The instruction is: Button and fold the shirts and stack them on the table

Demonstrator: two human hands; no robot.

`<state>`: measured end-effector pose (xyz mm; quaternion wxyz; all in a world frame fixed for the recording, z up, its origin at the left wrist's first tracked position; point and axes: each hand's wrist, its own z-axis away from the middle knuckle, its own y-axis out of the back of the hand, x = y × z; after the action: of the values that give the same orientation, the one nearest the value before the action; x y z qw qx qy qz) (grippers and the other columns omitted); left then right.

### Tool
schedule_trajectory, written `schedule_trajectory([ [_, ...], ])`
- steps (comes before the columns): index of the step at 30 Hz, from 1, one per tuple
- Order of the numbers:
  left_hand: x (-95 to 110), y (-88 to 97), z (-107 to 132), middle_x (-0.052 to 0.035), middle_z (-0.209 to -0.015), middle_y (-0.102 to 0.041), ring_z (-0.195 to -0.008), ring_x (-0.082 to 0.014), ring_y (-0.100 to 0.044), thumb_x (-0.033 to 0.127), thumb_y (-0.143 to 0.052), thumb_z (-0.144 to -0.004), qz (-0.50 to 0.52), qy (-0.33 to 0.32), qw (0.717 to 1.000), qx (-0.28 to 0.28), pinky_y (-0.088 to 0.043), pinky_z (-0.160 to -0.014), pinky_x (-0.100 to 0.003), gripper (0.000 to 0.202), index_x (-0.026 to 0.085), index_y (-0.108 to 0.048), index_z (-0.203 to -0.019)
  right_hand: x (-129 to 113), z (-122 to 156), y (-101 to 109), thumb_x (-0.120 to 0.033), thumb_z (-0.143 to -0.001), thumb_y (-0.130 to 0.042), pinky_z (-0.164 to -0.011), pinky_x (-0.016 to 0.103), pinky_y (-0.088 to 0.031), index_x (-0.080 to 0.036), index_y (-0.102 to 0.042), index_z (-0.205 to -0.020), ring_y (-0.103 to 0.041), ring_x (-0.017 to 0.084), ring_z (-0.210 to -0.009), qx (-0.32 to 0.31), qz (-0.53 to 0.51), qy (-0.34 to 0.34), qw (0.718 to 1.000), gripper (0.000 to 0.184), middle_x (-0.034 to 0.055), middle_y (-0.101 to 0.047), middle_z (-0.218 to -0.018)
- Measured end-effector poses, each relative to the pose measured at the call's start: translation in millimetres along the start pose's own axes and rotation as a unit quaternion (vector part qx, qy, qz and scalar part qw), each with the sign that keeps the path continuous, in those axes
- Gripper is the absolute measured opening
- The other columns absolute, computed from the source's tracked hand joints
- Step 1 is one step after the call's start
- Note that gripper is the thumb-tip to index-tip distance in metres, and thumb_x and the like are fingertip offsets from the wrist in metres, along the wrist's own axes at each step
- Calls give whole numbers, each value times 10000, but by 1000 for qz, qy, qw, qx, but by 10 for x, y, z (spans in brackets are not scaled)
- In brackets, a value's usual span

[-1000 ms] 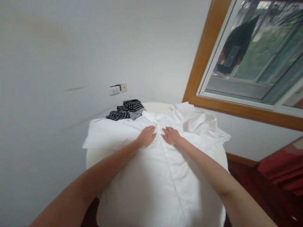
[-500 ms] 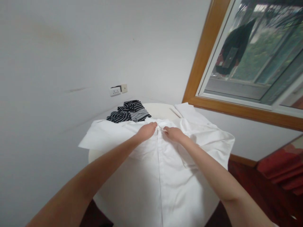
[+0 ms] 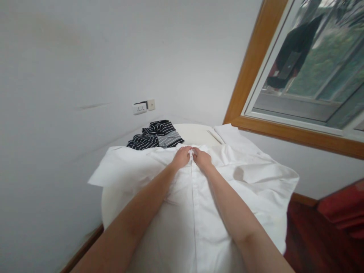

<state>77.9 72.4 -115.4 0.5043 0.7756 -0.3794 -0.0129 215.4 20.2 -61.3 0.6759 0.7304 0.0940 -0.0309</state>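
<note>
A white button-up shirt lies spread front-up over a round white table, its sleeves hanging out to both sides. My left hand and my right hand meet at the top of the shirt's button placket, by the collar. Both hands are closed, fingers curled and pinching the shirt fabric at the neck. The collar itself is hidden behind my fingers.
A black-and-white striped garment lies crumpled at the table's far side. Folded white cloth sits at the far right of the table. A wall socket is behind, a wood-framed window at right, dark red floor below.
My hands went from lying flat on the shirt's chest to pinching the fabric at the collar, moving up and closer together. The shirt has shifted, its sleeves spread wider.
</note>
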Motion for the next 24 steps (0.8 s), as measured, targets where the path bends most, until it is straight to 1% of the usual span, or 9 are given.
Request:
schedule_trajectory([
  [2,-7,-1,-10,-95,-1157,-635,-1106,-228,-556,72,-440,-800,1,-8,1000,-7,-413,-1025,-421,383,169,-552,-1153,45,-32,-57,-337,-960,-348,-841,324,-445,-247,-428,-1356,-613,229,-1080,-1,-11,-6,1000,414,97,-657,-1175],
  [5,-1,2,-15,-87,-1166,-631,-1117,-228,-544,105,-449,-824,4,-14,1000,-8,-409,-1030,-411,353,177,-550,-1155,93,-60,-94,-336,-957,-351,-824,315,-440,-238,-479,-1290,-614,231,-1066,4,-20,-8,1000,371,96,-665,-1156],
  [9,1,3,-5,-70,-1165,-630,-1125,-209,-536,48,-408,-802,14,-23,1000,-3,-407,-1027,-390,412,192,-547,-1163,130,-39,-118,-291,-956,-327,-766,299,-427,-213,-470,-1237,-637,231,-979,34,-34,5,999,325,97,-690,-1060],
  [13,16,11,0,-68,-1150,-629,-1103,-201,-538,13,-388,-772,12,-36,999,6,-399,-1024,-381,453,186,-550,-1158,180,-5,-149,-290,-941,-335,-725,267,-405,-218,-476,-1197,-637,208,-918,62,-63,29,996,301,67,-699,-983],
  [16,29,17,-2,-75,-1111,-630,-1088,-206,-534,6,-392,-757,0,-31,999,10,-395,-1017,-382,451,176,-564,-1138,222,-5,-178,-301,-925,-347,-696,254,-392,-221,-501,-1154,-632,197,-859,80,-88,35,992,287,42,-696,-889],
  [21,10,44,-17,-81,-1056,-632,-1065,-215,-529,49,-427,-778,1,-31,1000,0,-393,-1003,-385,375,178,-609,-1080,306,-64,-256,-299,-861,-427,-632,232,-374,-223,-544,-1065,-595,159,-707,112,-158,56,979,247,-5,-659,-753],
  [24,-51,79,-29,-73,-1076,-629,-1080,-214,-520,113,-453,-820,6,-55,998,-30,-385,-1008,-384,344,191,-605,-1118,365,-127,-326,-303,-832,-466,-593,220,-374,-218,-563,-996,-569,140,-627,127,-230,56,963,208,-32,-624,-657],
])
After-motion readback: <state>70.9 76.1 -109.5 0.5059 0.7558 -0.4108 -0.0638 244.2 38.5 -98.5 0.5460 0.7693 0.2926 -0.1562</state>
